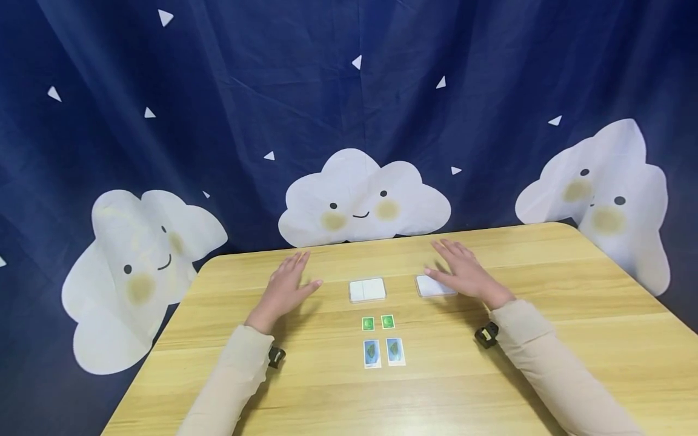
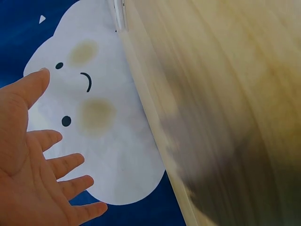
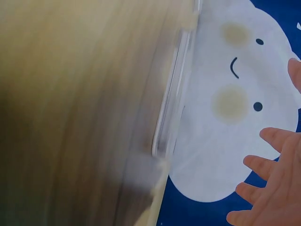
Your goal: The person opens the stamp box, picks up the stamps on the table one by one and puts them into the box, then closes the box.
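Note:
My left hand [image 1: 285, 287] hovers over the table's left part, fingers spread and holding nothing. On the other side my right hand [image 1: 463, 274], also spread and holding nothing, overlaps the edge of a flat white rectangular holder with a clear rim [image 1: 432, 286]. A similar white holder [image 1: 368, 290], with a line across it, lies between the hands. Nearer to me are two small green stamp-like pieces [image 1: 368, 324]. Below them sit two taller blue ones [image 1: 372, 353], each with a green shape. In the left wrist view the palm and fingers [image 2: 75, 165] show outstretched.
The wooden table [image 1: 305, 393] has its far edge close to a dark blue curtain [image 1: 305, 79] printed with white clouds [image 1: 360, 175] and small triangles. A dark camera band [image 1: 487, 334] sits at the right wrist, another [image 1: 276, 357] at the left.

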`<state>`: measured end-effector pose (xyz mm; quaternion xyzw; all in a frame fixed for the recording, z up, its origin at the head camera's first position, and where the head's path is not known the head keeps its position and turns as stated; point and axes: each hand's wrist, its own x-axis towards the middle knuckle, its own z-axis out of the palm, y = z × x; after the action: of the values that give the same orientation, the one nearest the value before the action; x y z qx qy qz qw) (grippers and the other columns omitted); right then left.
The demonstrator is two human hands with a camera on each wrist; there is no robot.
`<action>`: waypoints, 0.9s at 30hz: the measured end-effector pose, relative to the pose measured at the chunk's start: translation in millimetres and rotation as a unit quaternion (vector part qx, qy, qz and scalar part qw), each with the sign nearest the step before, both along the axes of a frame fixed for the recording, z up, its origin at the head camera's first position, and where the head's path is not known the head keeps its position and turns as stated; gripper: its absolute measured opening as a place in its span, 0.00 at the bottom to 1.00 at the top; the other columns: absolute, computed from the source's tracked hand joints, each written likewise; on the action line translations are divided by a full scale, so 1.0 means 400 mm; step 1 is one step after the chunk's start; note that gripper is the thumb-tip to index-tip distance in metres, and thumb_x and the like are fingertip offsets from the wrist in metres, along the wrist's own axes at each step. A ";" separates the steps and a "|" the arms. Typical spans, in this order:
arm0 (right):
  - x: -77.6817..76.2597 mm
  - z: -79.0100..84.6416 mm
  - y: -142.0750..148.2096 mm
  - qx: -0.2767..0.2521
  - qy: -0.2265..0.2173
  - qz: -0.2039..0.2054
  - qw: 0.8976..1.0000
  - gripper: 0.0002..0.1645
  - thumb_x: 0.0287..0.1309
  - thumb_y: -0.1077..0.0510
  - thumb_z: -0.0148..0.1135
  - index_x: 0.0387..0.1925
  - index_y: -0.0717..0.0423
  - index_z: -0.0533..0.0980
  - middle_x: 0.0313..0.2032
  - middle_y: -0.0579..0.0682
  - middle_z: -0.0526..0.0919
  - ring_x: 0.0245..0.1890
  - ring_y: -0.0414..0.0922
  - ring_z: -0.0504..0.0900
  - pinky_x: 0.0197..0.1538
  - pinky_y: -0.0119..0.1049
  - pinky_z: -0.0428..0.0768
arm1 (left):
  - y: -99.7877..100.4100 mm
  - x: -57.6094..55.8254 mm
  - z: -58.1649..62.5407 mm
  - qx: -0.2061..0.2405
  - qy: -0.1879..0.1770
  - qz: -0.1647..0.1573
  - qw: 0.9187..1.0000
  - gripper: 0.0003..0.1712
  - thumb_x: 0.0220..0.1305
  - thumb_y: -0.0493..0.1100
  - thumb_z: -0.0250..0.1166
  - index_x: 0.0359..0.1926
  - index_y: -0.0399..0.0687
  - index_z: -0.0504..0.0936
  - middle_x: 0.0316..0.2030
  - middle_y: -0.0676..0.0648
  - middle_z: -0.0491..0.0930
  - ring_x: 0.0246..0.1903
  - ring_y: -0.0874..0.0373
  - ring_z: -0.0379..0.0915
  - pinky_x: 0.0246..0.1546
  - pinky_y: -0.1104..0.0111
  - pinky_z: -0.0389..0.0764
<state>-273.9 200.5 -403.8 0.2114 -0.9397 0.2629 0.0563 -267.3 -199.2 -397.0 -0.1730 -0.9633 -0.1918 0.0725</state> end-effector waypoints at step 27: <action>-0.002 -0.024 -0.127 -0.081 -0.060 0.070 0.992 0.48 0.59 0.43 0.59 0.71 0.60 0.51 0.71 0.65 0.48 0.69 0.65 0.44 0.65 0.65 0.47 | 0.038 0.001 -0.002 0.031 -0.024 -0.026 0.999 0.47 0.61 0.56 0.62 0.73 0.43 0.49 0.71 0.38 0.52 0.69 0.38 0.46 0.65 0.43 0.49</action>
<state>-274.8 149.8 -413.4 0.2556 -0.8999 0.3534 -0.0023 -266.9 -184.2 -397.6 -0.1911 -0.9536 -0.2273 0.0493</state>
